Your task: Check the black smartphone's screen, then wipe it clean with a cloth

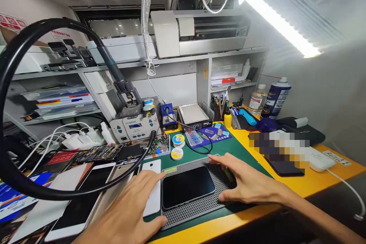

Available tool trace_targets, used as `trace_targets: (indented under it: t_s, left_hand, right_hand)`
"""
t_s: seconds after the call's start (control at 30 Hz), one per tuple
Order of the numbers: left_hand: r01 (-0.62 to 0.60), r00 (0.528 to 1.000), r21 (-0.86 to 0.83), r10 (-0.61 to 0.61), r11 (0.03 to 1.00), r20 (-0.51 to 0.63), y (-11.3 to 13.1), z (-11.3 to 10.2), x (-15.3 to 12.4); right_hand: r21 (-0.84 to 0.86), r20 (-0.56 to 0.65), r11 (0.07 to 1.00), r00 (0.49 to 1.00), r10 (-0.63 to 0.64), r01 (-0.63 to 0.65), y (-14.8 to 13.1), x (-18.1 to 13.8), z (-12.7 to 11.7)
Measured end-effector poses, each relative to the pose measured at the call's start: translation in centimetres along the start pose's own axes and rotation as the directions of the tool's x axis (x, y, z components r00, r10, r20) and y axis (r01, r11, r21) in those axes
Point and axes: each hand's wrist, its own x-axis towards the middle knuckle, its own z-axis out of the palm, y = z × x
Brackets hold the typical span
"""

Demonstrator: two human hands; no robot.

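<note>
A black smartphone [188, 187] lies screen up on a grey perforated mat [197, 213], its screen dark. My left hand [134, 202] is at the mat's left side, thumb and fingers apart, with nothing in its grasp. It partly covers a white phone [153, 187] lying beside the mat. Over the mat's right edge is my right hand [237, 181], its thumb and fingers spread wide around a gap. Neither hand holds the black phone. Under the mat is a green work mat [248, 156].
A black hose [42, 194] loops across the left, over several phones. Behind stand a soldering station [137, 126], solder spools [177, 154], a parts tray [160, 145] and a yellow bottle [227, 118]. At right are a dark phone [286, 166], a white cabled device [317, 160] and a spray can [276, 99].
</note>
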Motion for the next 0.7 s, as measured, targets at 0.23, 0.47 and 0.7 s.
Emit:
trace_targets:
  t_s: [0.23,0.47,0.7]
  left_hand:
    - [-0.034,0.995,-0.050,0.038,0.998,0.093,0.2,0.6,2.5]
    - [-0.205,0.950,0.204,0.245,0.957,-0.193,-0.1,1.6,2.2]
    - [-0.240,0.899,0.281,0.322,0.929,-0.297,0.0,1.3,2.5]
  right_hand:
    - [-0.022,0.089,0.995,0.992,-0.092,0.094,-0.3,1.9,0.1]
    - [-0.004,0.033,0.991,0.990,-0.134,0.135,0.8,1.7,0.7]
    - [0.025,0.002,0.981,0.982,-0.190,0.190,1.2,1.5,1.1]
